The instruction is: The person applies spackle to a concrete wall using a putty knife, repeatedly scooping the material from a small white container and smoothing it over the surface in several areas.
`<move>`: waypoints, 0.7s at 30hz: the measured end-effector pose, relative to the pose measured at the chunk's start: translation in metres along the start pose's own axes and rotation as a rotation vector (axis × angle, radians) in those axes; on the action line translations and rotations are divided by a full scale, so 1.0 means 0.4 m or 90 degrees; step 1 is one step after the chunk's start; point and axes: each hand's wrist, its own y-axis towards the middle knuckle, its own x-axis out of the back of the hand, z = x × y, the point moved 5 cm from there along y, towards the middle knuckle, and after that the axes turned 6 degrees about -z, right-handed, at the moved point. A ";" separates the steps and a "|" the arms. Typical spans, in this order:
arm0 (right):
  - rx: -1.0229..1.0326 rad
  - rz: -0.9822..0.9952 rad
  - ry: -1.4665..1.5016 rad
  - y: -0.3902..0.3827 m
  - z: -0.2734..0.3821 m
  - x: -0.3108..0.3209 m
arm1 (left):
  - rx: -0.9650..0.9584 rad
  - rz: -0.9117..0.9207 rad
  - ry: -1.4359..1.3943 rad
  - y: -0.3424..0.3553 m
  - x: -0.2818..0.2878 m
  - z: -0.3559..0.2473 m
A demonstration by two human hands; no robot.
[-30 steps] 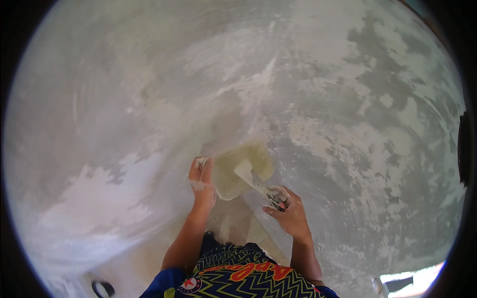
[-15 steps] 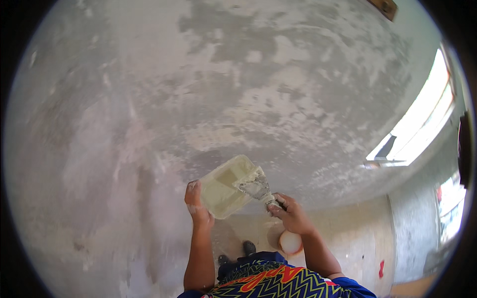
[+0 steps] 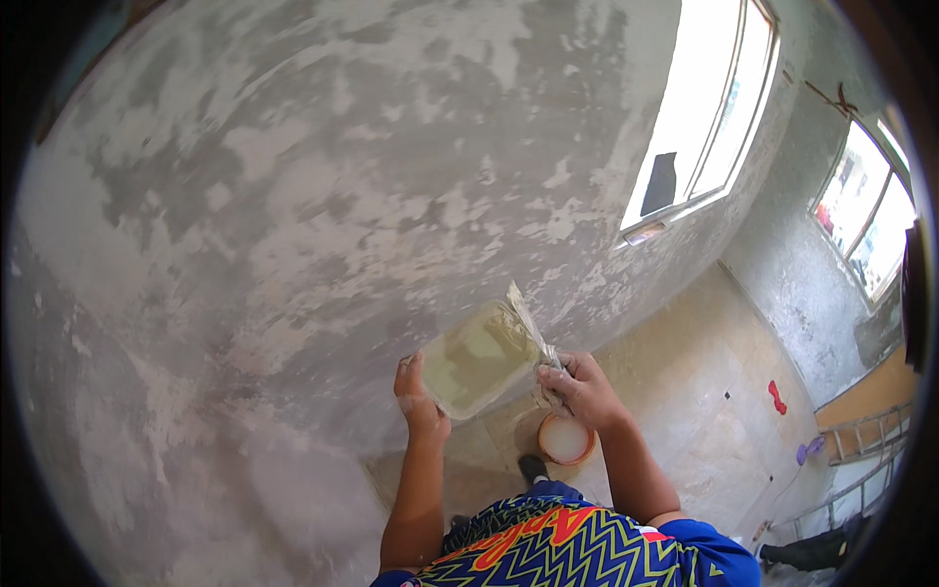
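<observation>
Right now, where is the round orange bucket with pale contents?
In the head view, the round orange bucket is on the pale floor, right of centre, just below the right hand and near a dark shoe.

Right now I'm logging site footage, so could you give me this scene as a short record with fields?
Left grip: holds the tray by its left side
Right grip: holds the scraper by its handle end
Blade: seen nearly edge-on, by the tray's right side; contact unclear
Wall: grey, with patchy whitish areas
Bucket: on the floor, orange rim, whitish inside
</observation>
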 end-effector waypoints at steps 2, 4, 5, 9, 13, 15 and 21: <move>0.027 0.013 0.038 0.031 0.021 0.066 | 0.006 0.020 -0.011 0.015 -0.047 0.052; 0.107 0.000 0.035 0.076 0.038 0.149 | 0.046 0.016 -0.035 0.028 -0.097 0.102; 0.112 0.002 0.038 0.104 0.042 0.191 | 0.041 0.019 -0.034 0.035 -0.119 0.121; 0.174 -0.060 0.026 0.226 0.082 0.349 | 0.015 0.018 -0.044 0.056 -0.184 0.183; 0.399 -0.276 -0.188 0.407 0.149 0.469 | 0.013 -0.008 -0.061 0.051 -0.225 0.232; 0.411 -0.356 -0.250 0.485 0.178 0.481 | 0.007 -0.033 -0.057 0.027 -0.234 0.249; 0.309 -0.425 -0.357 0.627 -0.024 0.441 | -0.029 -0.052 0.004 -0.025 -0.216 0.249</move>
